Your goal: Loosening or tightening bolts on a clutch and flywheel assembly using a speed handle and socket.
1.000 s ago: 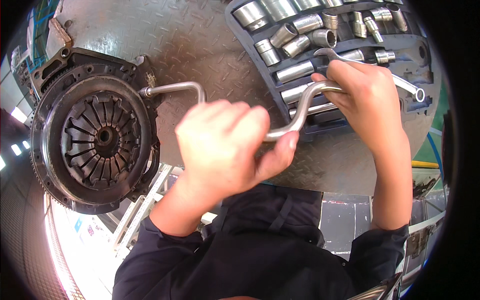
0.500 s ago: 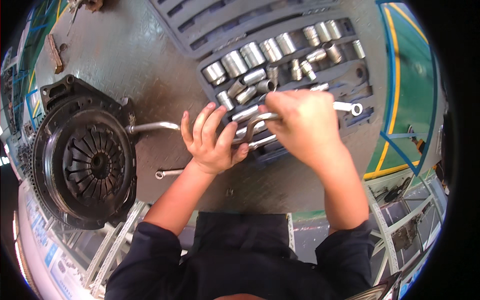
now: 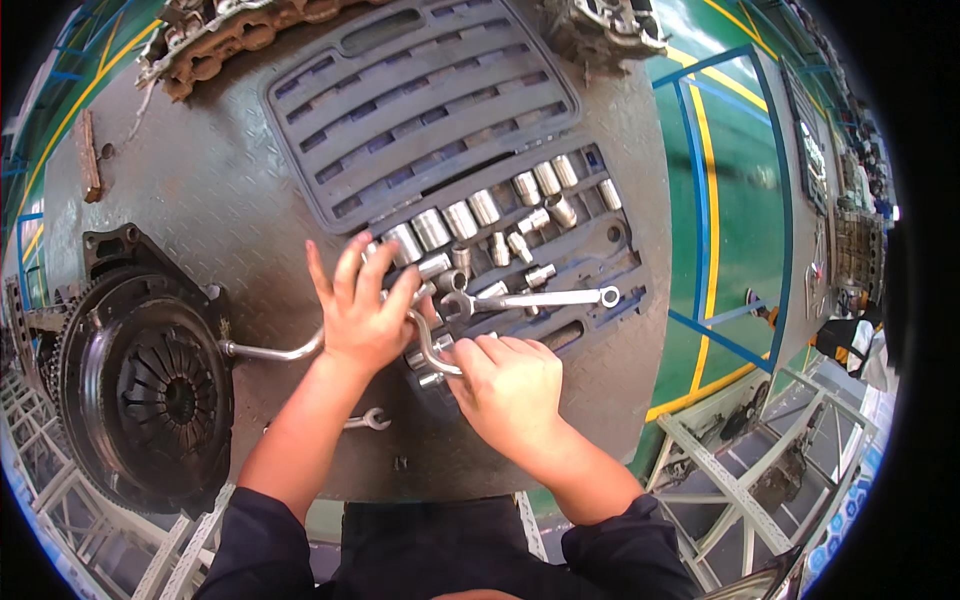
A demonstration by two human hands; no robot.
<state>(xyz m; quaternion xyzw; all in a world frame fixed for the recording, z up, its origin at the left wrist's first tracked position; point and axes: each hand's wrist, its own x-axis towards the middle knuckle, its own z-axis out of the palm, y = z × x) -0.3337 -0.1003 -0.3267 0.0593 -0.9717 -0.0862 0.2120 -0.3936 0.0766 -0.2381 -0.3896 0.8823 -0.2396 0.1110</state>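
A bent steel speed brace [image 3: 285, 354] runs from the edge of the dark round clutch assembly [image 3: 150, 390] at the left toward the middle of the table. My right hand [image 3: 510, 390] is closed around the brace's cranked part. Above the shaft, my left hand [image 3: 365, 315] has its fingers spread, and its palm hides part of the brace. Whether that palm touches the shaft, I cannot tell. Beyond both hands sits a socket set case [image 3: 625, 275] holding several chrome sockets [image 3: 430, 230]. A combination wrench [image 3: 550, 298] lies across its tray, close above my right hand.
The case's lid [image 3: 420, 105] lies folded back on the metal table [image 3: 220, 180]. Another wrench [image 3: 370, 420] rests near the table's front edge. Rusty engine parts [image 3: 230, 40] stand at the far edge, and a small brown bar [image 3: 90, 155] lies at the far left.
The view has shifted, showing more of the far table. My right hand has swung the crank nearer to me, below the wrench it was covering. My left hand's fingers stay spread.
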